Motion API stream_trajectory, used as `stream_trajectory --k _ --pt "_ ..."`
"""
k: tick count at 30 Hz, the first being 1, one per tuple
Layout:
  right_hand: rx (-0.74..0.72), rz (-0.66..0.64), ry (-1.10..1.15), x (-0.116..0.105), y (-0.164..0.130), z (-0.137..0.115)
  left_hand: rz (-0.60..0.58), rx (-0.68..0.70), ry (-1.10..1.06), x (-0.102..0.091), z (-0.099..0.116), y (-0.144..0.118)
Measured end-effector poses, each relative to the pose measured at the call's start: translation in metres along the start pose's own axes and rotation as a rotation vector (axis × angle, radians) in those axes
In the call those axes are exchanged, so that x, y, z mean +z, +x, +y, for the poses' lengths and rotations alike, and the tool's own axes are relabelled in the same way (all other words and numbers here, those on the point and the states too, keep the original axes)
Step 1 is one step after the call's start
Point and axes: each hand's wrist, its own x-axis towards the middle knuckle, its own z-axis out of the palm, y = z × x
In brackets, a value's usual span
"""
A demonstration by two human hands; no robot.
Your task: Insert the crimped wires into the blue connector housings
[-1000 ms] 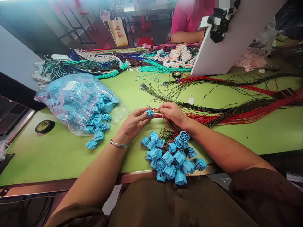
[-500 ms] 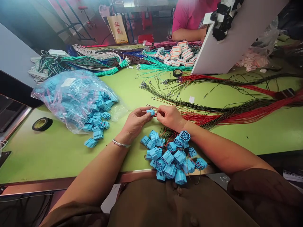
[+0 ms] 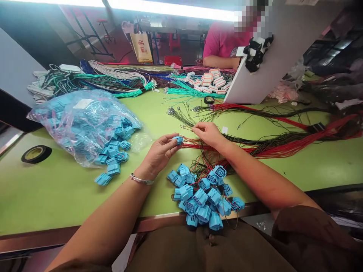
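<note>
My left hand (image 3: pixel 161 152) pinches a small blue connector (image 3: pixel 178 140) above the green table (image 3: pixel 70 189). A little to its right, my right hand (image 3: pixel 208 133) has its fingertips on the ends of thin dark wires (image 3: pixel 184 118); whether it grips one I cannot tell. Red wires (image 3: pixel 283 145) run from the connector area off to the right under my right forearm. Near the table's front edge lies a heap of blue connectors (image 3: pixel 205 196) with wires fitted in them.
A clear bag of blue connectors (image 3: pixel 82 124) lies at the left, a black tape roll (image 3: pixel 36 153) beside it. Green and white wire bundles (image 3: pixel 113 81) and white connectors (image 3: pixel 211 79) lie at the back. A tilted white board (image 3: pixel 266 71) stands at the right; a person in pink sits opposite.
My right hand has drawn away from the blue connector, up and to the right onto the dark wire ends. The left hand still holds the connector. The view tilted upward.
</note>
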Motion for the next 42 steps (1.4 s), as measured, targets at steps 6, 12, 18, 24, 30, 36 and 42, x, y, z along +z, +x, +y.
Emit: stream_trajectory --k 6,12,18,24,30,36,42 --pt "0.227 0.016 -0.583 -0.038 0.091 0.016 -0.003 -0.043 -0.048 0.001 0.001 -0.001" --pt "0.475 -0.07 -0.605 -0.028 0.131 0.032 0.002 -0.069 -0.076 0.002 0.003 -0.004" --pt "0.378 0.02 -0.509 -0.021 0.123 0.024 -0.012 -0.06 -0.079 0.002 0.004 -0.004" --pt "0.179 -0.172 0.011 -0.022 0.076 -0.013 0.0 -0.065 -0.091 0.001 0.002 -0.002" --pt "0.037 -0.283 -0.01 -0.004 0.058 -0.037 -0.027 -0.06 -0.096 0.0 0.0 -0.002" --pt "-0.026 -0.239 0.169 0.012 0.052 -0.083 -0.045 -0.024 -0.131 -0.002 -0.002 -0.001" --pt "-0.08 -0.145 0.273 0.013 0.024 -0.087 -0.063 -0.019 -0.159 -0.003 -0.005 0.002"
